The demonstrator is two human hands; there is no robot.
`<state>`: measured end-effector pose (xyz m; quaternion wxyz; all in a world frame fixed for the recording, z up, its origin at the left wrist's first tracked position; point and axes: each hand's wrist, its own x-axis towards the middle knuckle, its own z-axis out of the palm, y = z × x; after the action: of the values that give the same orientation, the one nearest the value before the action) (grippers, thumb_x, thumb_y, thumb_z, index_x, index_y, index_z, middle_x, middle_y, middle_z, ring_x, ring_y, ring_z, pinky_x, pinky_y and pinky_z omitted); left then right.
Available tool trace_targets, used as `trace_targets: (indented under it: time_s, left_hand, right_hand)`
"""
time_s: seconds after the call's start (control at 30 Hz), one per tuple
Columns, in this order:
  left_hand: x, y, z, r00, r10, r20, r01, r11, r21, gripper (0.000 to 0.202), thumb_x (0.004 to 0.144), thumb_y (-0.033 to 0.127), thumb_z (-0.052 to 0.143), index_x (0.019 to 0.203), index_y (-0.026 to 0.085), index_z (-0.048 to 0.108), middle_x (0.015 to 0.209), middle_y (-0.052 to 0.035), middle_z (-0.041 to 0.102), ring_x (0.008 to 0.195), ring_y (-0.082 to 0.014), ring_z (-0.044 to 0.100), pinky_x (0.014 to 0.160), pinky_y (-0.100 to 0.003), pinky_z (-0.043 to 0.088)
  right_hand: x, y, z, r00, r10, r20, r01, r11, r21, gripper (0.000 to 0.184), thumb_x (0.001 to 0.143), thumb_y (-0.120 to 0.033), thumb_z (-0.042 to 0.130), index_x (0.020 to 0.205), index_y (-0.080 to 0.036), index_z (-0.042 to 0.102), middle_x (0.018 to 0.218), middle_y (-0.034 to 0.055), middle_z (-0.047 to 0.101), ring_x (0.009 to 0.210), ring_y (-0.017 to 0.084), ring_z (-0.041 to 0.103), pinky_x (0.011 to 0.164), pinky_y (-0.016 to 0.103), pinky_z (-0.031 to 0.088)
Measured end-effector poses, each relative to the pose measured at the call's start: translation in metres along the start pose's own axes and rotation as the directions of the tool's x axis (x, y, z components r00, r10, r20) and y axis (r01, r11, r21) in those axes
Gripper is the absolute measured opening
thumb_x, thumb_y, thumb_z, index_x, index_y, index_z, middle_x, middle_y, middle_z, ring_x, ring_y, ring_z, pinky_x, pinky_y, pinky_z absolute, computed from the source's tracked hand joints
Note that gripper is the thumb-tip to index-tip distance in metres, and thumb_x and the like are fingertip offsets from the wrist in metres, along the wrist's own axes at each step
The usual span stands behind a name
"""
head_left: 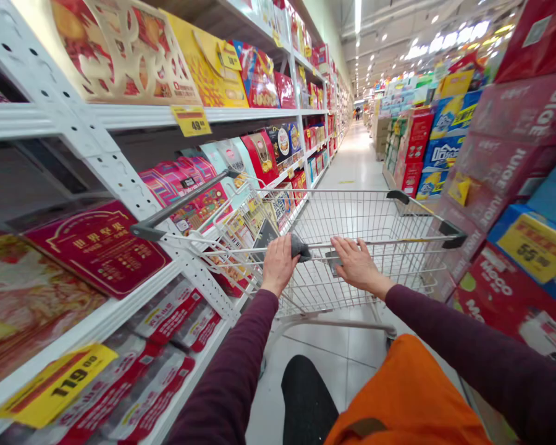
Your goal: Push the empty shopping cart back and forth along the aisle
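A wire shopping cart [375,228] stands in the aisle right in front of me, its basket holding nothing that I can see. My left hand [278,264] is wrapped round the grey grip of the cart's push bar [306,249]. My right hand [358,262] rests on the same bar a little to the right, fingers stretched forward and lying flat over it. Both arms wear dark purple sleeves. An orange garment and a dark knee show below.
White shelves [120,179] on the left carry red and gold gift boxes [97,247] with yellow price tags [55,386]. A second cart's handle [185,201] leans against those shelves. Stacked drink cartons [514,154] line the right. The tiled aisle [352,161] runs ahead.
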<state>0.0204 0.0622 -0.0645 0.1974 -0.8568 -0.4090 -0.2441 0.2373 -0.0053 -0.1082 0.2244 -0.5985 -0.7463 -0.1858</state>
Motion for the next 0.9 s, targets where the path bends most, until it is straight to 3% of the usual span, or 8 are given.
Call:
trace_targets:
  time_s: [0.07, 0.23, 0.3, 0.5, 0.6, 0.67, 0.83, 0.9]
  left_hand:
    - [0.005, 0.009, 0.005, 0.999, -0.023, -0.031, 0.023, 1.000, 0.011, 0.047, 0.082, 0.024, 0.052, 0.126, 0.008, 0.045, 0.124, -0.0191, 0.055, 0.119, -0.0299, 0.049, 0.101, -0.048, 0.038]
    - [0.022, 0.054, 0.020, 0.998, 0.056, -0.034, -0.055, 0.998, 0.023, 0.036, 0.084, 0.020, 0.048, 0.118, 0.008, 0.051, 0.118, -0.0178, 0.059, 0.119, -0.0283, 0.049, 0.100, -0.045, 0.040]
    - [0.024, 0.059, 0.017, 0.997, 0.080, -0.016, -0.080, 0.997, 0.025, 0.034, 0.084, 0.021, 0.048, 0.116, 0.010, 0.053, 0.114, -0.0164, 0.061, 0.114, -0.0267, 0.052, 0.097, -0.042, 0.041]
    - [0.013, 0.007, -0.005, 0.998, 0.045, 0.046, -0.049, 0.994, 0.102, 0.027, 0.083, 0.025, 0.047, 0.105, 0.012, 0.058, 0.100, -0.0148, 0.064, 0.096, -0.0270, 0.057, 0.087, -0.041, 0.044]
    - [0.011, -0.001, -0.005, 1.000, 0.021, 0.004, -0.021, 0.995, 0.099, 0.029, 0.083, 0.024, 0.046, 0.107, 0.012, 0.056, 0.104, -0.0162, 0.062, 0.098, -0.0282, 0.055, 0.088, -0.043, 0.042]
    - [0.013, 0.014, 0.001, 1.000, 0.012, -0.019, -0.011, 0.996, 0.084, 0.029, 0.083, 0.023, 0.046, 0.108, 0.012, 0.055, 0.106, -0.0159, 0.061, 0.100, -0.0281, 0.054, 0.089, -0.043, 0.042]
    - [0.032, 0.075, 0.019, 0.999, 0.042, 0.020, -0.043, 0.998, 0.052, 0.028, 0.085, 0.026, 0.047, 0.107, 0.012, 0.055, 0.103, -0.0138, 0.061, 0.098, -0.0262, 0.053, 0.089, -0.039, 0.041]
    - [0.037, 0.085, 0.020, 0.997, 0.063, 0.040, -0.065, 0.997, 0.044, 0.029, 0.085, 0.028, 0.047, 0.108, 0.011, 0.054, 0.103, -0.0136, 0.062, 0.098, -0.0258, 0.053, 0.089, -0.039, 0.041]
  right_hand:
    - [0.000, -0.004, -0.001, 1.000, 0.018, -0.001, -0.018, 1.000, 0.022, 0.059, 0.080, -0.025, 0.044, 0.136, -0.007, 0.036, 0.141, 0.0161, 0.041, 0.123, 0.031, 0.037, 0.103, 0.053, 0.021]
    - [0.002, -0.010, 0.002, 0.999, 0.035, -0.022, -0.033, 0.998, 0.056, 0.060, 0.080, -0.023, 0.044, 0.136, -0.005, 0.037, 0.144, 0.0164, 0.037, 0.129, 0.031, 0.031, 0.105, 0.056, 0.017]
    - [0.001, -0.008, 0.003, 0.999, 0.020, -0.031, -0.018, 0.998, 0.059, 0.059, 0.080, -0.023, 0.044, 0.136, -0.005, 0.037, 0.145, 0.0164, 0.035, 0.132, 0.031, 0.029, 0.106, 0.057, 0.017]
    - [-0.007, 0.006, 0.006, 0.995, 0.003, -0.095, 0.006, 0.995, 0.097, 0.057, 0.080, -0.019, 0.044, 0.135, -0.005, 0.040, 0.144, 0.0159, 0.036, 0.133, 0.028, 0.030, 0.109, 0.050, 0.019]
    - [-0.011, 0.011, 0.005, 0.993, 0.020, -0.117, -0.006, 0.993, 0.121, 0.058, 0.078, -0.019, 0.045, 0.134, -0.004, 0.041, 0.143, 0.0169, 0.037, 0.133, 0.029, 0.030, 0.109, 0.050, 0.018]
    - [-0.012, 0.012, 0.006, 0.991, 0.027, -0.128, -0.010, 0.991, 0.137, 0.058, 0.078, -0.020, 0.046, 0.133, -0.003, 0.042, 0.143, 0.0178, 0.037, 0.134, 0.030, 0.029, 0.109, 0.051, 0.018]
    - [-0.011, 0.013, 0.007, 0.987, 0.044, -0.157, -0.020, 0.987, 0.157, 0.058, 0.077, -0.021, 0.047, 0.133, -0.003, 0.042, 0.142, 0.0189, 0.039, 0.134, 0.030, 0.029, 0.109, 0.052, 0.018]
    - [-0.010, 0.015, 0.006, 0.988, 0.047, -0.146, -0.025, 0.988, 0.151, 0.058, 0.078, -0.022, 0.046, 0.132, -0.002, 0.042, 0.141, 0.0193, 0.039, 0.134, 0.030, 0.029, 0.109, 0.053, 0.018]
